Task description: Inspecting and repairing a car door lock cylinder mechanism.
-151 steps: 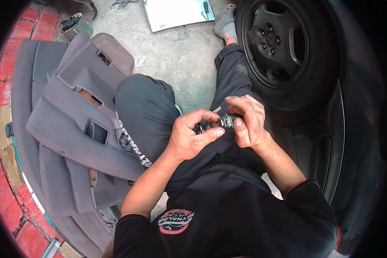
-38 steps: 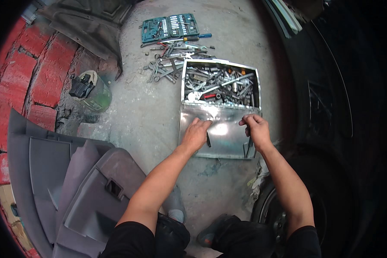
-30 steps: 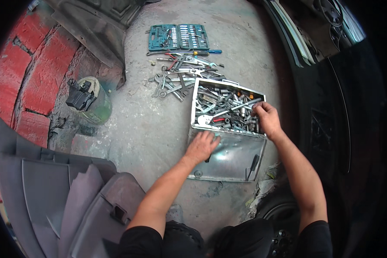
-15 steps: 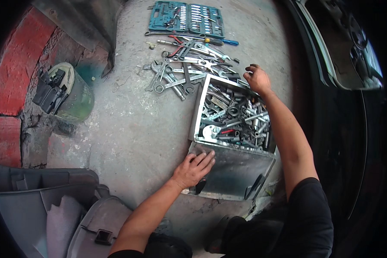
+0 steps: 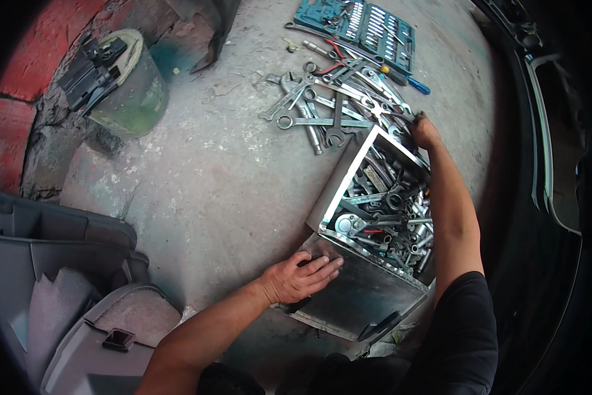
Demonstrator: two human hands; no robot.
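A metal toolbox stands with its lid swung down toward me, filled with wrenches, sockets and a ratchet. My left hand lies on the dark lid, fingers stretched out and nothing held. Past the far right corner of the box, my right hand reaches into a loose pile of wrenches on the floor. Its fingers are curled at the end of a dark wrench; the fingertips are partly hidden.
A teal socket case lies unfolded beyond the pile, with a blue-handled screwdriver near it. At left stands a greenish bucket topped with black parts. Grey trim panels are at lower left; a dark car body borders the right.
My right hand has come down onto the wrench pile beside the box and its fingers have closed. My left hand stays on the lid. The view has shifted and turned.
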